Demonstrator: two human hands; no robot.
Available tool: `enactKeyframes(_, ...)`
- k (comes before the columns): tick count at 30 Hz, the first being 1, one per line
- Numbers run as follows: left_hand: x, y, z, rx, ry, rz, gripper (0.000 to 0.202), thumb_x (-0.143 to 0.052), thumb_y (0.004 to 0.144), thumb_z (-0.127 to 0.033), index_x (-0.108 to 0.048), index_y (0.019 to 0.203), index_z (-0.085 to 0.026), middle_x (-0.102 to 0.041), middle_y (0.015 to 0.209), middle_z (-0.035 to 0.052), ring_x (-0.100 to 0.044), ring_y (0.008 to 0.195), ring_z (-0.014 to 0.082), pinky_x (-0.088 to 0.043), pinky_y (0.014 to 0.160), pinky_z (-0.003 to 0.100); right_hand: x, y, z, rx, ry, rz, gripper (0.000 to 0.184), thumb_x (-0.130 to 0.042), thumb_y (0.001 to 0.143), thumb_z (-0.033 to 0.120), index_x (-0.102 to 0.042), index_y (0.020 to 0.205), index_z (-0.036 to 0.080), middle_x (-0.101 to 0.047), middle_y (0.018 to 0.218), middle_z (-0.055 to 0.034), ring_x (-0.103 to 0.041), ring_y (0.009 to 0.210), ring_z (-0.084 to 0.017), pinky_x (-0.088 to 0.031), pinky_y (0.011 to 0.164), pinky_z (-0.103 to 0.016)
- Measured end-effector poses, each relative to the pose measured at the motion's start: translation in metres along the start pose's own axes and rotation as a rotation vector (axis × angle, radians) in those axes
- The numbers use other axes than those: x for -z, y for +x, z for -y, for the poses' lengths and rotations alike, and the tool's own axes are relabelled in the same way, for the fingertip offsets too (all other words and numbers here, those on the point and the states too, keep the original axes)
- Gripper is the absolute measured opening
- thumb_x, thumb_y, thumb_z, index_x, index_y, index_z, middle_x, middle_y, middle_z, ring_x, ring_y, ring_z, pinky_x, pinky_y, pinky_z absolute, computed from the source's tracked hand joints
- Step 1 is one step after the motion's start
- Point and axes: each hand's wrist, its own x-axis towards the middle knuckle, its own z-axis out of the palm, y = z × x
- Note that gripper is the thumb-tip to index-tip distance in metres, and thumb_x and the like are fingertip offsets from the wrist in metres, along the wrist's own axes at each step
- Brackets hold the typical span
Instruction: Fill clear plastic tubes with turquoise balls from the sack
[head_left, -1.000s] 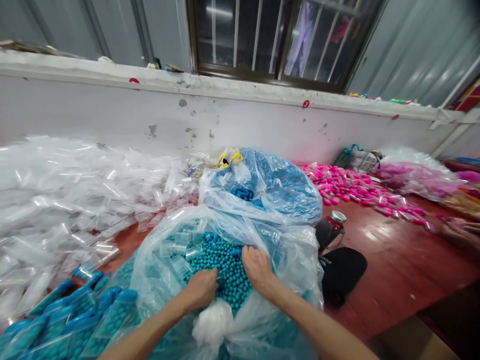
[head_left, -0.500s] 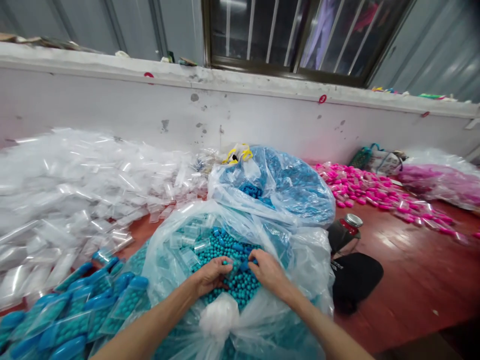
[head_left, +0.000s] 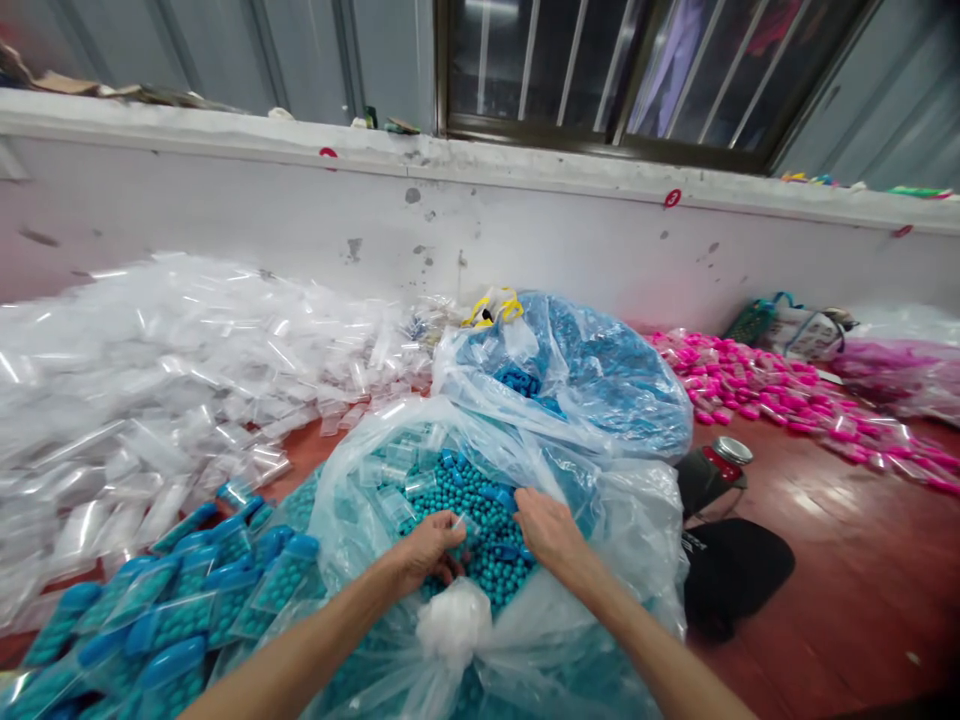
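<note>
A big clear plastic bag [head_left: 600, 530] lies open in front of me, full of small teal beads [head_left: 465, 495] and a few clear tubes. Both my hands are inside it. My left hand [head_left: 424, 550] is curled, fingers pinched on a small clear tube over the beads. My right hand [head_left: 547, 530] rests on the beads, fingers bent down into them near a blue cap; what it grips is hidden.
Filled teal tubes with blue caps [head_left: 172, 620] lie at the lower left. A heap of empty clear tubes [head_left: 150, 390] covers the left. Behind stands a bag of blue caps [head_left: 592, 370]. Pink capped tubes [head_left: 765, 390] spread at right; a dark jar [head_left: 712, 475] and black cloth [head_left: 739, 580] sit nearby.
My hands came closer together over the beads, and the left hand now pinches a clear tube. The camera view drifted left, so everything shifted right.
</note>
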Motion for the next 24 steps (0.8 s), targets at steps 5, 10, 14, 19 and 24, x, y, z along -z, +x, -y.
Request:
enactKeyframes(5, -0.018, 0.037, 0.001, 0.079, 0.182, -0.099, 0.024, -0.066, 0.061, -0.023, -0.042, 0.058, -0.019, -0.042, 0.033, -0.0079, -0.037, 0.027, 0.009, -0.023, 0.037, 0.02, -0.012, -0.003, 0.012, -0.067, -0.069, 0.094, 0.017, -0.039, 0.082, 0.006, -0.052, 0.088, 0.015, -0.062, 0.084, -0.0087, -0.06, 0.076, -0.018, -0.039, 0.062, -0.025)
enactKeyframes(10, -0.028, 0.048, -0.006, 0.053, 0.04, 0.004, 0.027, -0.065, 0.06, -0.032, -0.043, 0.066, -0.019, -0.046, 0.044, -0.0078, -0.046, 0.034, 0.0118, -0.028, 0.039, 0.021, -0.004, 0.001, 0.01, -0.115, 0.099, 0.167, 0.021, -0.037, 0.083, 0.01, -0.051, 0.098, 0.014, -0.065, 0.086, -0.0097, -0.06, 0.082, -0.019, -0.038, 0.065, -0.025)
enactKeyframes(14, -0.02, 0.028, -0.01, -0.01, -0.116, 0.087, 0.038, -0.067, 0.057, -0.043, -0.045, 0.076, -0.019, -0.05, 0.06, -0.0056, -0.048, 0.046, 0.0091, -0.032, 0.045, 0.021, 0.006, 0.002, 0.001, -0.21, 0.305, 0.16, 0.019, -0.037, 0.081, 0.014, -0.052, 0.092, 0.015, -0.065, 0.082, -0.0071, -0.06, 0.078, -0.017, -0.037, 0.065, -0.024)
enactKeyframes(19, -0.009, 0.008, -0.008, -0.107, -0.288, 0.08, 0.033, -0.069, 0.06, -0.036, -0.049, 0.078, -0.017, -0.053, 0.067, -0.0029, -0.047, 0.058, 0.0086, -0.028, 0.05, 0.02, 0.013, -0.003, 0.012, -0.159, 0.445, 0.135, 0.038, -0.039, 0.083, 0.022, -0.039, 0.12, 0.012, -0.063, 0.098, -0.0125, -0.058, 0.089, -0.021, -0.038, 0.072, -0.027)
enactKeyframes(24, -0.009, 0.001, -0.003, -0.244, -0.295, 0.047, 0.033, -0.069, 0.064, -0.037, -0.051, 0.083, -0.017, -0.058, 0.07, -0.0004, -0.051, 0.065, 0.0111, -0.03, 0.057, 0.021, 0.029, -0.003, 0.027, -0.119, 0.718, 0.124, 0.026, -0.035, 0.086, 0.028, -0.05, 0.103, 0.015, -0.063, 0.082, -0.0064, -0.058, 0.075, -0.017, -0.04, 0.067, -0.024)
